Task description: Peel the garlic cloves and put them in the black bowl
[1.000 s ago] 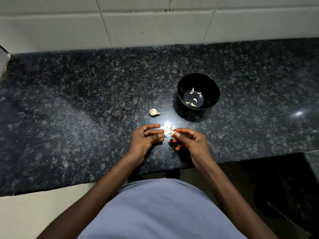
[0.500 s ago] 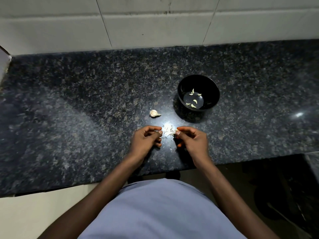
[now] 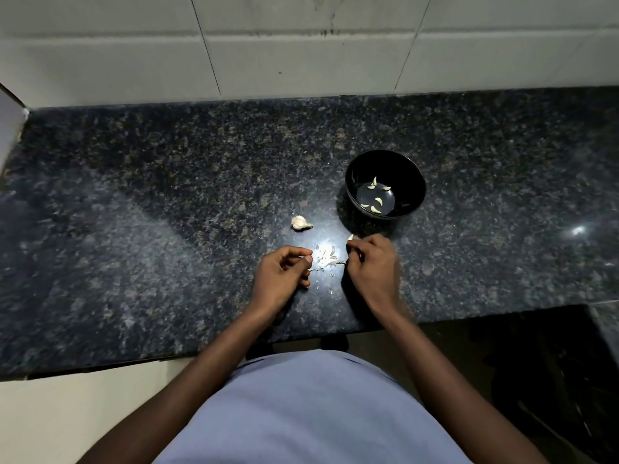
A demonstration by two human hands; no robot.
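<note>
The black bowl [image 3: 385, 169] stands on the dark granite counter [image 3: 167, 195] with several peeled garlic cloves [image 3: 376, 202] lying in its bottom. My right hand [image 3: 373, 267] sits just below and left of the bowl and pinches a pale garlic clove [image 3: 350, 237] at its fingertips. My left hand [image 3: 283, 274] hovers over the counter with its fingers loosely curled and nothing visible in them. Between my hands lies a scatter of thin garlic skins [image 3: 330, 259]. A partial garlic bulb [image 3: 300, 223] rests on the counter left of the bowl.
A white tiled wall [image 3: 301, 55] backs the counter. The counter's front edge runs just below my wrists, with a dark gap at the lower right. My light blue shirt fills the bottom of the view.
My hands have drawn apart. The right hand has risen toward the bowl with the clove, leaving the skins on the counter. The left hand stayed about where it was.
</note>
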